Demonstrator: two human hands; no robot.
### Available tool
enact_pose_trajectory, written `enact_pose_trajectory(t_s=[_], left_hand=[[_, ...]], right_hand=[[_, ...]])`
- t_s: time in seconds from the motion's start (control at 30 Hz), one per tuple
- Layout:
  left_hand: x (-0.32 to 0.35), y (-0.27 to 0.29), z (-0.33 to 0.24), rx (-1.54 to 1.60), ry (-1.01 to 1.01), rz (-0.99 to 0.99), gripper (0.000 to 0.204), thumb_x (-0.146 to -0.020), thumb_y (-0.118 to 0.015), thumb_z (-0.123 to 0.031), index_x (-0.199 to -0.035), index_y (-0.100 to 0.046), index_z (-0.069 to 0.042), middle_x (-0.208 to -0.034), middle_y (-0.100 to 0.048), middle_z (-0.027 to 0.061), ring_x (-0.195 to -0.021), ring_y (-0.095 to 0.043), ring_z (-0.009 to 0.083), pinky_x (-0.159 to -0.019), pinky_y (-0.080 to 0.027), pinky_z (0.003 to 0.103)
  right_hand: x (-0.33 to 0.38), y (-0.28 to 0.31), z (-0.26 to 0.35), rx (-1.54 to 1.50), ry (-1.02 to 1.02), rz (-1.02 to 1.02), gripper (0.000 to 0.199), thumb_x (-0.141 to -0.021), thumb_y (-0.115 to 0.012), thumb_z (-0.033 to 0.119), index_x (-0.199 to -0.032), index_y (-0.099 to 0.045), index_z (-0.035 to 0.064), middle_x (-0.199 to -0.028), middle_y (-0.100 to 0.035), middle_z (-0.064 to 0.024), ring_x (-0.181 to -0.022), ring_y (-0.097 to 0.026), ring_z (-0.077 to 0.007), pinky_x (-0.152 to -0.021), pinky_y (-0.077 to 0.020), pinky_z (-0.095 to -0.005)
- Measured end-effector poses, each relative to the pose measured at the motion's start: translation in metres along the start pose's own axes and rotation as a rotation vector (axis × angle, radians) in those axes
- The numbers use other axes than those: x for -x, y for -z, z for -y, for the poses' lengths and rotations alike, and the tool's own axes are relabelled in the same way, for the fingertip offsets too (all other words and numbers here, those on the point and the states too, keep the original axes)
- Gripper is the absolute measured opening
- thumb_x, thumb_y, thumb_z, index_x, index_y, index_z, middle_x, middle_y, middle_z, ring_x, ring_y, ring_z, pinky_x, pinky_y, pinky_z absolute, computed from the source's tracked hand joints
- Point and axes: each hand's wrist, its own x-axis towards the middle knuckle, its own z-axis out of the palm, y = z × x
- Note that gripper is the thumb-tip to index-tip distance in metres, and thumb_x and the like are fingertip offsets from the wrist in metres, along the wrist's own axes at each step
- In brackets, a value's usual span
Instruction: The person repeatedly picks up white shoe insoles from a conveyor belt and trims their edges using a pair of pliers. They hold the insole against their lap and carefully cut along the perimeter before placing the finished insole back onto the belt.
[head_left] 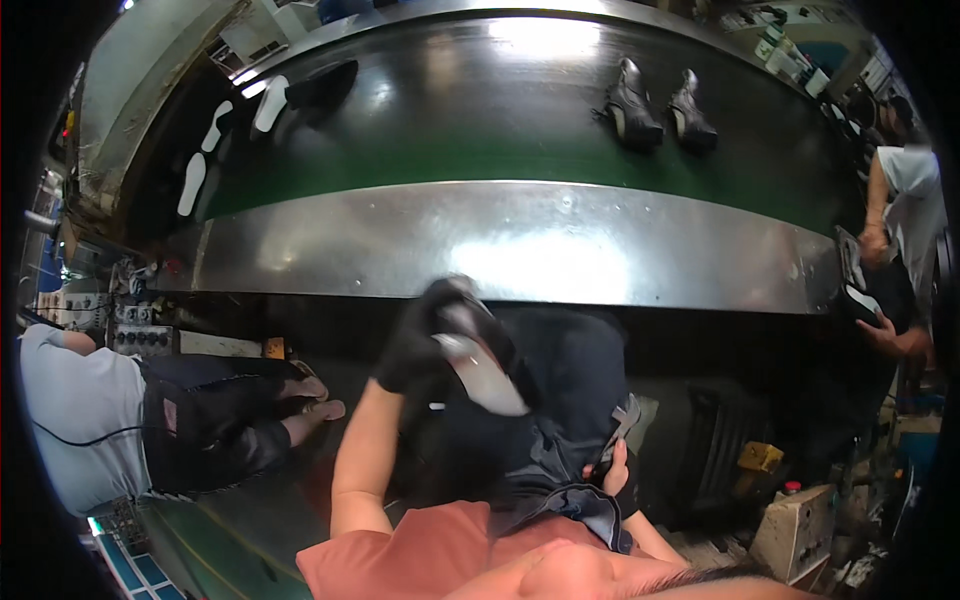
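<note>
My left hand (408, 345), in a black glove, is closed around a dark shoe (485, 375) above my lap. The shoe is tilted, with its pale, brownish underside turned up, and it is somewhat blurred by motion. Low by my right thigh, my right hand (618, 470) grips a metal hand tool (626, 414). The tool's head points away from me; its exact kind is unclear.
A metal ledge (400, 240) borders a dark green conveyor belt (480, 130). A pair of black shoes (632, 105) stands on it at right; white soles (193, 185) lie at left. A person (85, 420) is at left, another (900, 190) at right holding a shoe.
</note>
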Motion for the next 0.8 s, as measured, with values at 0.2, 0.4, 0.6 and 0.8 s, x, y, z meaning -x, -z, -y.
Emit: enact_pose_trajectory(t_s=[0.2,0.4,0.6,0.8], left_hand=[[0.0,-0.115,0.004,-0.475,-0.185,0.157,0.04,-0.072,-0.075,-0.019,-0.109,-0.064,-0.009,-0.118,-0.063,0.0114,-0.111,-0.06,0.03,-0.096,-0.045,0.037],[-0.018,-0.118,0.053,0.318,-0.101,0.383,0.06,-0.096,-0.038,-0.055,-0.108,-0.063,-0.001,-0.114,-0.059,0.0084,-0.119,-0.049,0.0237,-0.106,-0.033,0.038],[-0.011,-0.138,0.035,0.346,-0.013,0.177,0.071,-0.097,-0.027,-0.059,-0.099,-0.068,-0.001,-0.106,-0.064,0.0098,-0.113,-0.052,0.025,-0.104,-0.035,0.039],[0.01,-0.125,0.03,0.238,0.006,0.102,0.079,-0.097,-0.02,-0.061,-0.09,-0.069,0.0,-0.104,-0.064,0.0122,-0.112,-0.053,0.0264,-0.103,-0.035,0.039]], right_hand=[[0.028,0.026,0.058,0.293,0.194,0.278,0.049,-0.101,-0.038,0.044,-0.083,-0.058,0.0028,-0.068,-0.061,-0.0069,-0.063,-0.059,-0.0147,-0.06,-0.0471,-0.0277],[0.033,-0.009,0.096,0.558,0.395,0.617,0.045,-0.104,-0.037,0.036,-0.106,-0.061,-0.0025,-0.092,-0.064,-0.0025,-0.085,-0.056,-0.0103,-0.08,-0.047,-0.027],[0.002,-0.063,0.109,0.215,0.313,0.733,0.04,-0.103,-0.039,0.037,-0.09,-0.06,0.005,-0.082,-0.058,0.0014,-0.074,-0.05,-0.0093,-0.068,-0.0432,-0.0268],[-0.002,-0.084,0.056,0.519,0.574,0.475,0.042,-0.1,-0.044,0.034,-0.075,-0.06,0.0037,-0.062,-0.057,-0.0073,-0.056,-0.052,-0.0172,-0.056,-0.0421,-0.0316]])
